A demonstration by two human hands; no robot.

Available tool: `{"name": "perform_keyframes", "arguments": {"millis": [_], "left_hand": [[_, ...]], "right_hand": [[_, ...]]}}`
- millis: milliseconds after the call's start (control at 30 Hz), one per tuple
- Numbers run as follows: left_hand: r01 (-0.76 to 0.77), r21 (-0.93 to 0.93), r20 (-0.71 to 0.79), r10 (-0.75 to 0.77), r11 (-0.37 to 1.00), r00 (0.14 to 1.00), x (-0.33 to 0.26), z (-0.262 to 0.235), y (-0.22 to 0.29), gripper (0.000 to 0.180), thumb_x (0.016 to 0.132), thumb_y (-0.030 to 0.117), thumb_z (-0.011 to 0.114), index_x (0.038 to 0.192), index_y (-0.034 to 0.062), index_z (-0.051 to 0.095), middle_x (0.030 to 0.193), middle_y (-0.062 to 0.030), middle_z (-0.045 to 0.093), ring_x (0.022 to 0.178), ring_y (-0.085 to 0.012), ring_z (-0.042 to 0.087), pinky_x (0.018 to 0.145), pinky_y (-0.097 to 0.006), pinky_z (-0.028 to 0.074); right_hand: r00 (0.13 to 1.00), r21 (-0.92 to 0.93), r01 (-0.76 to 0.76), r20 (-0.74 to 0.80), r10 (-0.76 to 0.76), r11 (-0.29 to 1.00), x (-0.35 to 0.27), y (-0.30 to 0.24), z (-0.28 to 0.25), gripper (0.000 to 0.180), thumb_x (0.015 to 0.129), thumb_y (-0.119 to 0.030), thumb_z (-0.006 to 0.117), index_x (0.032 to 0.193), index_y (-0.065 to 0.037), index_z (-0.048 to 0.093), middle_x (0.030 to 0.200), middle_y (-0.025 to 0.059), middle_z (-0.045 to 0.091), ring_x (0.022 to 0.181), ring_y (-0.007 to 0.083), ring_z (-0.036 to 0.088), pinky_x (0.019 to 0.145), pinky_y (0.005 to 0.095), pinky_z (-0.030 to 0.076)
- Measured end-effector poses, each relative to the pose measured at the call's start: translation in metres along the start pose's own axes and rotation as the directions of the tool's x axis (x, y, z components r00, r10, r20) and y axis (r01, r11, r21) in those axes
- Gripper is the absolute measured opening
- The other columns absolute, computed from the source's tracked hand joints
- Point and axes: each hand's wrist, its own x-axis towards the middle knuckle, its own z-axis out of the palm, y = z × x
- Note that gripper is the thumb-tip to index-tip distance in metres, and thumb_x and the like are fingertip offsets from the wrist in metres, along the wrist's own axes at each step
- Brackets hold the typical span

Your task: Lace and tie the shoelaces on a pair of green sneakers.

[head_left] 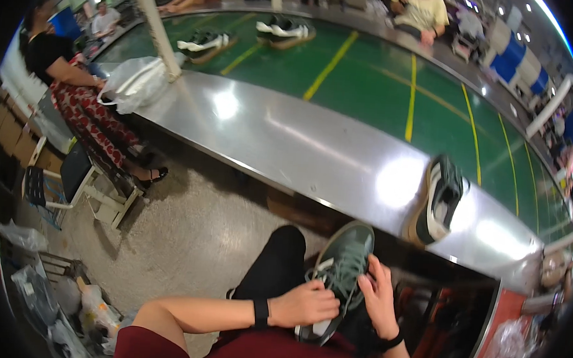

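Note:
A green sneaker (354, 239) with green laces and a pale sole rests on my lap, its toe pointing away from me. My left hand (305, 305) is closed, its curled fingers gripping the sneaker's left side near the lower laces; what lies under the fingertips is hidden. On the other side, my right hand (380, 299) has thumb and fingers apart, with the fingertips at the edge of the laces. Beyond it, a dark sneaker (444, 195) with white stripes and a tan sole stands on the metal ledge.
The metal ledge (269, 145) borders a green conveyor belt (371, 86) with yellow lines. Striped sneakers (285, 31) ride farther along, near a white post (155, 26). A plastic bag (138, 84) lies on the ledge at left, beside a person (54, 60). A chair (77, 173) stands below.

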Motion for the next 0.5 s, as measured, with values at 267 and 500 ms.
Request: {"name": "perform_keyframes", "arguments": {"millis": [267, 500], "left_hand": [[-0.057, 0.083, -0.134, 0.068, 0.995, 0.989, 0.010, -0.018, -0.004, 0.019, 0.072, 0.012, 0.061, 0.091, 0.0108, 0.067, 0.097, -0.0021, 0.066, 0.091, -0.0144, 0.063, 0.075, -0.028, 0.046], [0.431, -0.255, -0.164, -0.478, 0.865, 0.863, 0.014, -0.037, -0.007, 0.040, 0.075, 0.033, 0.073, 0.105, 0.0067, 0.066, 0.115, -0.0090, 0.063, 0.114, -0.0296, 0.055, 0.099, -0.044, 0.036]], "right_hand": [[0.941, -0.240, 0.337, 0.133, -0.313, 0.911, -0.018, -0.053, -0.010, 0.022, 0.075, -0.001, 0.070, 0.096, -0.002, 0.064, 0.115, 0.0140, 0.060, 0.104, 0.0323, 0.058, 0.086, 0.0364, 0.049], [0.812, -0.189, 0.557, 0.329, -0.483, 0.808, -0.044, -0.046, -0.024, 0.019, 0.074, -0.004, 0.074, 0.089, 0.000, 0.062, 0.097, 0.0100, 0.063, 0.085, 0.0262, 0.062, 0.071, 0.0335, 0.053]]}}
